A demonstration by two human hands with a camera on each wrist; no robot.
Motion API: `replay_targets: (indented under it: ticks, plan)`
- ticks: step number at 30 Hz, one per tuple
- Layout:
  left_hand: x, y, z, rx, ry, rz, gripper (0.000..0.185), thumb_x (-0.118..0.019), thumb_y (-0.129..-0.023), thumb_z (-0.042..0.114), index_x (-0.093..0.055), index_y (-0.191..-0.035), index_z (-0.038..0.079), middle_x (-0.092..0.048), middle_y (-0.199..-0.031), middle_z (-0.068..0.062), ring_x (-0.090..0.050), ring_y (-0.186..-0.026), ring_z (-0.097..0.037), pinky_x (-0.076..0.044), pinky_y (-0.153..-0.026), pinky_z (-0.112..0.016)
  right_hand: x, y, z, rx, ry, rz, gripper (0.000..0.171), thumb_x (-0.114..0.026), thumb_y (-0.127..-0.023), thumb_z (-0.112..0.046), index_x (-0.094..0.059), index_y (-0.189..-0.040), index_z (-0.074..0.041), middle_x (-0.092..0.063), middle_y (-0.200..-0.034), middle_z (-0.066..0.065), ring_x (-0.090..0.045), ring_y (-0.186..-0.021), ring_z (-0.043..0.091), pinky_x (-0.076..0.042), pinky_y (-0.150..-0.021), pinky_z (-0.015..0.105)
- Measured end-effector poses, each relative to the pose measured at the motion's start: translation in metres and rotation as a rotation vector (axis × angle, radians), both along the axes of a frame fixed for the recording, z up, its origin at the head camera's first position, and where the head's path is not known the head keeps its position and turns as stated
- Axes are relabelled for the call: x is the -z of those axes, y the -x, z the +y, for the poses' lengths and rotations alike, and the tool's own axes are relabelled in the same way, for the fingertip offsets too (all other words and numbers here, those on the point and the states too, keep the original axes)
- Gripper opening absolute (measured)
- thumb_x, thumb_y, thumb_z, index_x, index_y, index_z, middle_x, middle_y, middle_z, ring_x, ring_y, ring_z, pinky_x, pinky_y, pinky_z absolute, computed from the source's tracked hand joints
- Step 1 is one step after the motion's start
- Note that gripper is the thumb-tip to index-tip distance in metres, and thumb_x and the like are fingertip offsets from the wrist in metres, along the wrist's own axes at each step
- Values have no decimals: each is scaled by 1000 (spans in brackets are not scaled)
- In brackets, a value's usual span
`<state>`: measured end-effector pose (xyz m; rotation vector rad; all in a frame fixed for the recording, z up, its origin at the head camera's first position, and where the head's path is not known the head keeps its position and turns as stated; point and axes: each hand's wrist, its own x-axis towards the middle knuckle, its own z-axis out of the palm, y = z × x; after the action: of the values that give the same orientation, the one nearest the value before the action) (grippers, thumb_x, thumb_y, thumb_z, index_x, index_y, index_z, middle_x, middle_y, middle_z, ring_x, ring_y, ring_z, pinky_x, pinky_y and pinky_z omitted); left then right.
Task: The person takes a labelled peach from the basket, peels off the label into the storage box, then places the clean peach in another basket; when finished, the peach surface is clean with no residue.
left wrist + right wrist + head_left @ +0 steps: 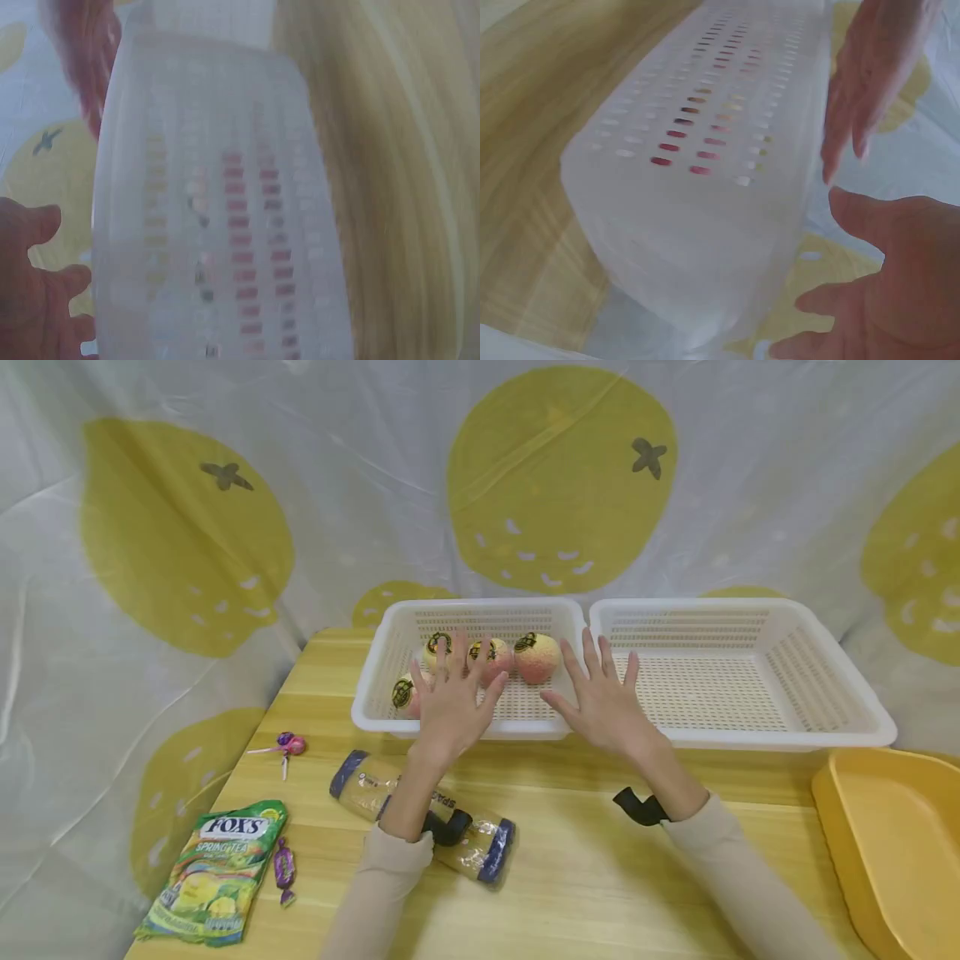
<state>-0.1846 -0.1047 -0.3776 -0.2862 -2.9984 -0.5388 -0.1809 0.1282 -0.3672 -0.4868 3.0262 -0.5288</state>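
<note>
Both hands hover with fingers spread over the front of the left white plastic basket (525, 727). My left hand (453, 714) overlaps several pink-and-yellow round fruits (537, 657) with black labels, partly hiding them. My right hand (611, 714) is above the basket's front right corner, its fingertips near where the two baskets meet. Neither hand holds anything. In the left wrist view, the left fingers (45, 292) show beside the basket's perforated wall (225, 97). The right wrist view has the right thumb (862, 217) outside that wall, with the other hand (877, 67) beyond it.
A second white basket (697, 693) stands at right, with a yellow tub (900, 827) in front. Under the left forearm lies a spaghetti packet (480, 839). Lollipops (294, 743), a green FOX'S candy bag (221, 877) and a purple-wrapped candy (284, 864) lie at left.
</note>
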Motion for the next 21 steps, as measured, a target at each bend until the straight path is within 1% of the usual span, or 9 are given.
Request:
replay_targets:
  ticks: [5, 8, 10, 14, 17, 19, 21]
  plan:
    - [-11, -1, -40, -25, -36, -33, 71, -26, -107, 62, -7, -167, 30, 10, -175, -7, 15, -161, -34, 14, -121, -74, -18, 9, 0, -55, 20, -79, 86, -42, -108, -55, 3, -167, -14, 14, -172, 23, 9, -159, 47, 9, -118, 79]
    - [-13, 1, -68, -39, -66, -51, 74, -23, -106, 64, -6, -168, 27, 12, -175, -10, 15, -161, -37, 17, -118, -75, -28, 17, 0, -92, 29, -114, 86, -44, -108, -52, 5, -167, -13, 15, -172, 24, 9, -159, 49, 10, -117, 80]
    - [-14, 3, -86, -53, -83, -73, 77, -22, -105, 67, -4, -168, 26, 14, -174, -11, 15, -160, -38, 19, -117, -75, -34, 22, 0, -117, 25, -124, 85, -44, -109, -50, 5, -167, -11, 13, -172, 26, 7, -158, 51, 9, -117, 80]
    - [-11, 4, -122, -80, -137, -149, 82, -25, -103, 71, 1, -167, 28, 23, -172, -11, 20, -159, -39, 21, -115, -76, -42, 33, -1, -170, 9, -158, 82, -42, -110, -45, 4, -167, -8, 11, -171, 29, 5, -157, 54, 10, -118, 79]
    - [-7, 5, -145, -75, -201, -218, 85, -31, -102, 72, 6, -166, 30, 27, -170, -10, 22, -158, -39, 20, -115, -78, -49, 44, -2, -219, 9, -205, 79, -40, -111, -41, 5, -167, -9, 12, -171, 28, 8, -158, 51, 9, -119, 78]
    - [-2, 5, -158, -54, -274, -266, 86, -37, -102, 69, 7, -166, 33, 28, -170, -10, 19, -158, -42, 18, -115, -79, -54, 53, -3, -251, 38, -246, 79, -41, -110, -40, 5, -167, -9, 11, -172, 27, 10, -158, 49, 9, -120, 77]
    - [4, 5, -169, -21, -374, -328, 87, -45, -102, 63, 8, -165, 36, 30, -169, -9, 16, -158, -47, 9, -116, -81, -57, 64, -4, -277, 84, -292, 81, -44, -110, -41, 3, -167, -10, 8, -173, 25, 10, -159, 46, 10, -121, 75]
